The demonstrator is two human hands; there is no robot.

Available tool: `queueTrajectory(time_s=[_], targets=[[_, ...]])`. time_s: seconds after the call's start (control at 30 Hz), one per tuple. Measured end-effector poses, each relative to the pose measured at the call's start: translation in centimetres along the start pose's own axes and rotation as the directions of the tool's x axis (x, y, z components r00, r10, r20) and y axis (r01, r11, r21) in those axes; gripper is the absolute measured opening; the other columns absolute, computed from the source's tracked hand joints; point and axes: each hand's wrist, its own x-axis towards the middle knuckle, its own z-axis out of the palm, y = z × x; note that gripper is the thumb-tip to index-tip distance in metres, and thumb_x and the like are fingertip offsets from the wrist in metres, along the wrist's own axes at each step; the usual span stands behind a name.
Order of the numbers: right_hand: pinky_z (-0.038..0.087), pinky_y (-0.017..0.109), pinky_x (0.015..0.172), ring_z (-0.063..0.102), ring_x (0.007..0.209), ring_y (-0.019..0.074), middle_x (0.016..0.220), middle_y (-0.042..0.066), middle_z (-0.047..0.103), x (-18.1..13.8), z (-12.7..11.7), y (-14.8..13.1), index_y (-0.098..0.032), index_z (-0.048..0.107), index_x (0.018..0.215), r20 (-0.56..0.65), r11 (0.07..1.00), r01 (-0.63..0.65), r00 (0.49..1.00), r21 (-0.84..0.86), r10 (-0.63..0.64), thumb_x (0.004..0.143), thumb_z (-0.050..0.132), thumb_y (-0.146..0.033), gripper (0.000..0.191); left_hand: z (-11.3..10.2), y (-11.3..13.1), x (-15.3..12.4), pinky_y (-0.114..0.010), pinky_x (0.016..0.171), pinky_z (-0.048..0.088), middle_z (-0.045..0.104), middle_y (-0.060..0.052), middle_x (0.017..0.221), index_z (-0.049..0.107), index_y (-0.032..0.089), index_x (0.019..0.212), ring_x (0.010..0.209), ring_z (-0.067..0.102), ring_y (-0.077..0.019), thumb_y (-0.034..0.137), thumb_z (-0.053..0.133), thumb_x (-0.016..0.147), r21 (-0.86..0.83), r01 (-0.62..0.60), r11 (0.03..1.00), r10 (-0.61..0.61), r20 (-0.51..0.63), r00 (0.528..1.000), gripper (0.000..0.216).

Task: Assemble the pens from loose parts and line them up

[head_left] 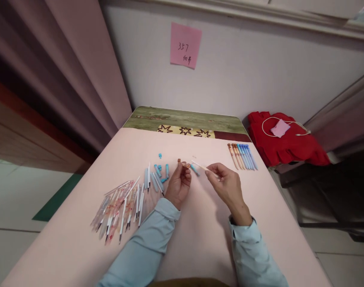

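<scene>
My left hand is closed in a pinch on a small orange-brown pen part held just above the pink table. My right hand pinches a thin white pen refill whose tip points left toward that part. A blue pen part lies on the table between the two hands. Another small brown piece sits just beyond my left fingers.
A heap of pen barrels and refills lies at my left, with blue caps beside it. A row of assembled orange and blue pens lies far right. A red bag rests on a chair. A pink note hangs on the wall.
</scene>
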Motion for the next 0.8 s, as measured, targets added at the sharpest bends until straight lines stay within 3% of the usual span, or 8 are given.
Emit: queueTrajectory(time_s=[0.37,0.8], targets=[[0.039,0.023,0.056,0.061,0.06,0.0144,0.074,-0.002,0.073,-0.64,-0.68,-1.17,-0.025,0.071,0.081,0.053,0.996,0.046,0.998,-0.071,-0.043,0.081,0.062,-0.034,0.013,-0.13,-0.01,0.19,-0.012,0.054,0.049,0.065,0.001,0.078,0.065,0.013,0.096,0.061,0.06,-0.0034,0.017,0.07,0.085,0.038,-0.048,0.998,0.05,-0.043,0.998,0.012],[0.039,0.025,0.058,0.064,0.064,0.0161,0.076,-0.002,0.074,-0.78,-0.07,-1.15,-0.027,0.072,0.084,0.02,0.978,0.076,0.997,-0.196,-0.074,0.081,0.062,-0.031,0.011,-0.14,-0.16,-0.09,-0.014,0.058,0.053,0.069,-0.003,0.08,0.068,0.012,0.096,0.063,0.064,-0.0061,0.016,0.073,0.08,0.147,-0.068,0.987,0.073,-0.028,0.997,0.017]])
